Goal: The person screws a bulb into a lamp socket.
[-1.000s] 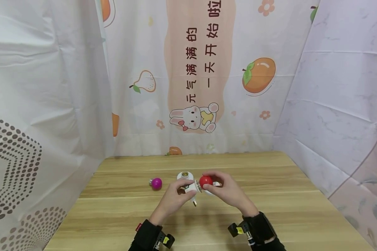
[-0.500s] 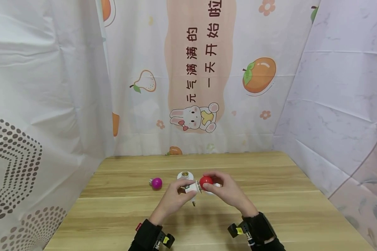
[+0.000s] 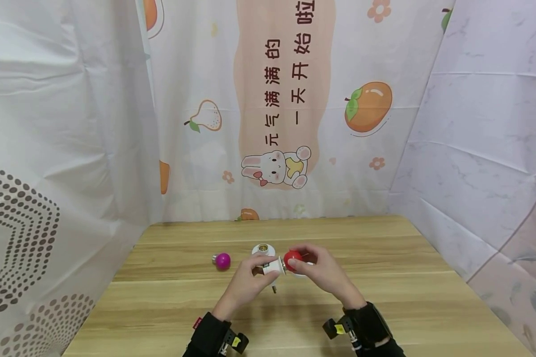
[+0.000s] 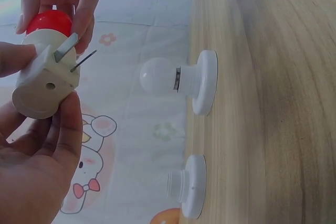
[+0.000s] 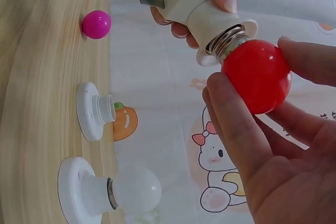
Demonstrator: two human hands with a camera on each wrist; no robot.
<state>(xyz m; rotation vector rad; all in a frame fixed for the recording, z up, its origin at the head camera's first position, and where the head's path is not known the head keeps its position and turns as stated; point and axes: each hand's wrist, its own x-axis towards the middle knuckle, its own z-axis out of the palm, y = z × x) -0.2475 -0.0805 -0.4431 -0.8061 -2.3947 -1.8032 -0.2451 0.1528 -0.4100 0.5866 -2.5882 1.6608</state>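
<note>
My left hand (image 3: 245,280) grips a white plug-in lamp socket (image 5: 207,19), its two metal prongs (image 4: 65,48) sticking out from the side. Between the thumb and fingers of my right hand (image 3: 323,270) is a red round light bulb (image 5: 257,77). In the right wrist view the bulb's metal screw base (image 5: 228,43) sits partly inside the socket's mouth, with some thread still showing. Both things are held up over the wooden table, the socket tilted. From the left wrist, the socket body covers the bulb's base and only part of the red globe shows.
A magenta bulb (image 3: 223,261) lies on the wooden table (image 3: 161,307) to the left. Behind my hands stand a round white lamp holder (image 5: 90,111) without a bulb and another holder (image 4: 206,82) carrying a white bulb (image 4: 159,76). Printed curtains surround the table.
The socket's prongs have shifted slightly left in the head view. My right fingers have turned a little around the red bulb, while the left hand stays nearly still.
</note>
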